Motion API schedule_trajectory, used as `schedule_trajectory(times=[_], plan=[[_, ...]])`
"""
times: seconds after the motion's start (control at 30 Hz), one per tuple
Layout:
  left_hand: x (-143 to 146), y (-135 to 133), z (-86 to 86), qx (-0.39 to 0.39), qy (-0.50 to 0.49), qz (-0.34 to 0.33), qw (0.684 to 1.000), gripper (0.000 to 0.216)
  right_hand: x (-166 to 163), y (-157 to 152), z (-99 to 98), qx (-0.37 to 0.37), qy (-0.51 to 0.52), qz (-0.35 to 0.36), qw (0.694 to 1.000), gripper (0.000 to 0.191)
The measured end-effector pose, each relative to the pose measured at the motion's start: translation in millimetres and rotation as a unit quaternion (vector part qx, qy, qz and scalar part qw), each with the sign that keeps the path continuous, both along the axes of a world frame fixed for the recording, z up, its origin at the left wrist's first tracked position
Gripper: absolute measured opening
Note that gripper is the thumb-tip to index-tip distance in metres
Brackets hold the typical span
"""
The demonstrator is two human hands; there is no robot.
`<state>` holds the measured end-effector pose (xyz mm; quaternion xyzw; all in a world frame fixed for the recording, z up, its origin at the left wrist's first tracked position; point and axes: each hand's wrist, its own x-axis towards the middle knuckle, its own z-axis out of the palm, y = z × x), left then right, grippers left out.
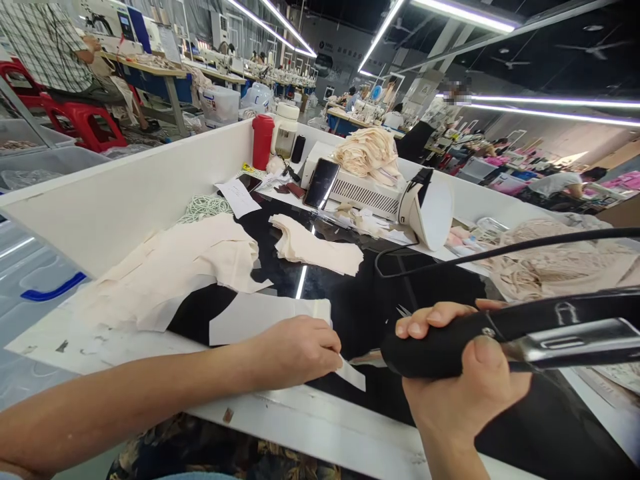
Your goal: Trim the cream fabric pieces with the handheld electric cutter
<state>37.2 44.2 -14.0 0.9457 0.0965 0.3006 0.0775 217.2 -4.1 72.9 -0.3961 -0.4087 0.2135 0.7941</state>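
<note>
A flat white sheet (pixel 265 317), perhaps paper or fabric, lies on the black tabletop (pixel 350 300). My left hand (pixel 305 350) rests over its right end, fingers closed on a narrow white strip (pixel 353 375) that sticks out beyond the fingertips. Whether strip and sheet are joined is hidden under the hand. My right hand (pixel 465 380) grips a black hand-held tool (pixel 430 350) with a shiny metal lever along its side. The tool's rounded end points left, toward the strip; its exact kind I cannot tell. Small scissor-like metal tips (pixel 403 311) show behind my right fingers.
Stacked cream fabric pieces (pixel 175 267) spread at left, with a smaller stack (pixel 317 247) at centre. A phone (pixel 321 183) leans on a white box (pixel 360 190) beside a white lamp-like cone (pixel 435 210). A black cable (pixel 500 250) crosses at right. Low white walls edge the table.
</note>
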Motion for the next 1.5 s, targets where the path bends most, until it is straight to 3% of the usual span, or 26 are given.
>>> schedule_trajectory(times=[0.4, 0.63, 1.5], plan=[[3, -3, -2.4, -0.012, -0.006, 0.003, 1.000, 0.019, -4, -1, -0.6, -0.009, -0.008, 0.021, 1.000, 0.038], [-1, 0, -0.8, -0.016, 0.011, -0.006, 1.000, 0.021, 3, -6, 3.6, -0.007, 0.002, -0.021, 1.000, 0.038], [2, 4, 2.9, -0.005, 0.003, 0.000, 1.000, 0.015, -7, -8, -2.4, -0.010, -0.007, 0.029, 1.000, 0.037]])
